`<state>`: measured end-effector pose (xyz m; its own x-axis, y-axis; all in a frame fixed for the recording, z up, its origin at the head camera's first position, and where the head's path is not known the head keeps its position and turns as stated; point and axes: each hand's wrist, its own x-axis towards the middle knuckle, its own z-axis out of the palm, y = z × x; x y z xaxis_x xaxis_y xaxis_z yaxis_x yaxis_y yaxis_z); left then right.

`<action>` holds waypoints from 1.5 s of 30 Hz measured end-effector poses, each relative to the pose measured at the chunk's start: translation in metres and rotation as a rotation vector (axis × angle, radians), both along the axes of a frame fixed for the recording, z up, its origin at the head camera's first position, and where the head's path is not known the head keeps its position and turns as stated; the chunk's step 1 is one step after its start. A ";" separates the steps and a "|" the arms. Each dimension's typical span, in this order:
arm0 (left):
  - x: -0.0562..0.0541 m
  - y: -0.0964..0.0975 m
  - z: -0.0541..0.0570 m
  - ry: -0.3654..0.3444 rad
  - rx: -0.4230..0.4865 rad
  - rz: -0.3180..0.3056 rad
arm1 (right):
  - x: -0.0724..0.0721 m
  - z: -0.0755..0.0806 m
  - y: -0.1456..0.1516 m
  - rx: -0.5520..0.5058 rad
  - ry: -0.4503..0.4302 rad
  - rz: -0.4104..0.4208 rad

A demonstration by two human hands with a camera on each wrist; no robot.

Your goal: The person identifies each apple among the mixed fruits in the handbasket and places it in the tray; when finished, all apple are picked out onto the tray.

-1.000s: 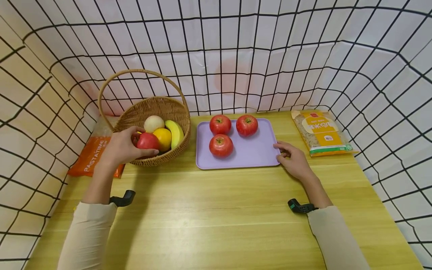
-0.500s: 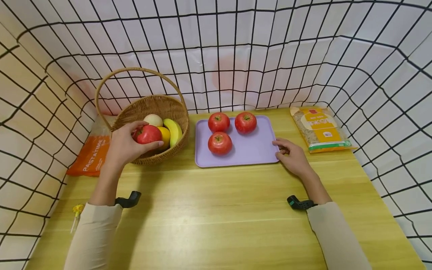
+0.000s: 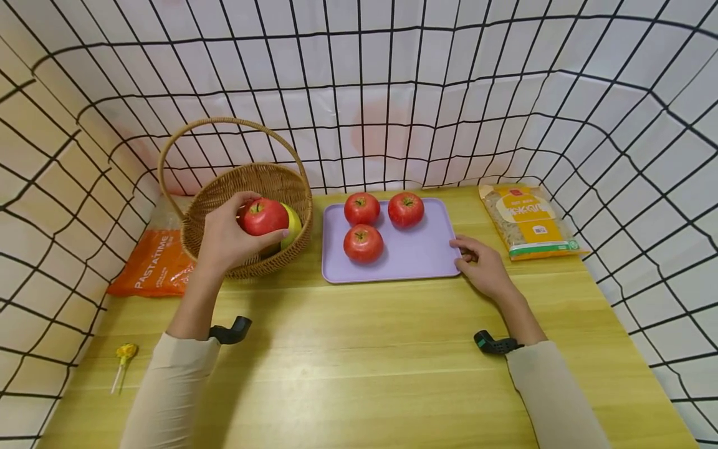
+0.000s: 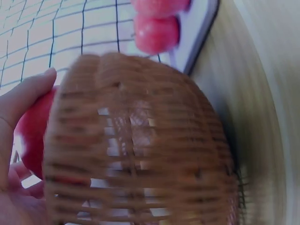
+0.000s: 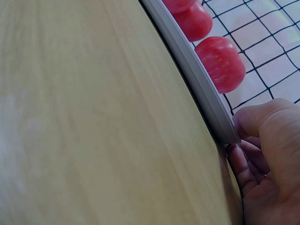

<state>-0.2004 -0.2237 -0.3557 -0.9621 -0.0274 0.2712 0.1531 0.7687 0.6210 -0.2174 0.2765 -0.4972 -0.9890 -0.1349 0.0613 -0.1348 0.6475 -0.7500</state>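
Observation:
My left hand (image 3: pixel 227 234) grips a red apple (image 3: pixel 265 216) between thumb and fingers, over the wicker basket (image 3: pixel 196 240). Part of a banana (image 3: pixel 293 224) shows in the basket beside the apple; my hand and the apple hide most other contents. In the left wrist view the basket's woven wall (image 4: pixel 140 136) covers part of the held apple (image 4: pixel 35 131). My right hand (image 3: pixel 485 268) pinches the right edge of a lilac tray (image 3: pixel 421 259), thumb above and fingers below in the right wrist view. Three red apples (image 3: pixel 363 244) rest on the tray's left and middle.
An orange pasta bag (image 3: pixel 159 262) lies left of the basket, partly behind it. A yellow grain bag (image 3: pixel 530 221) lies right of the tray. A yellow lollipop (image 3: pixel 126 352) is at the table's left. Black wire mesh (image 3: pixel 387 93) encloses the back and sides.
My left hand has raised the apple slightly and moved it right within the basket, now covering the orange fruit and pale round fruit. My right hand stays on the tray edge.

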 end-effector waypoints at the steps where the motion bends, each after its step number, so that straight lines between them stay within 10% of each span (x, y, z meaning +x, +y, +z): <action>1: -0.001 0.004 0.000 0.014 0.000 -0.007 | 0.000 0.000 0.000 0.000 -0.002 0.001; 31: -0.015 0.148 -0.028 0.095 0.222 -0.259 | 0.002 0.003 -0.001 0.000 -0.012 0.003; 45: -0.016 0.204 -0.059 -0.031 0.182 -0.333 | 0.001 0.000 -0.001 0.009 -0.007 0.003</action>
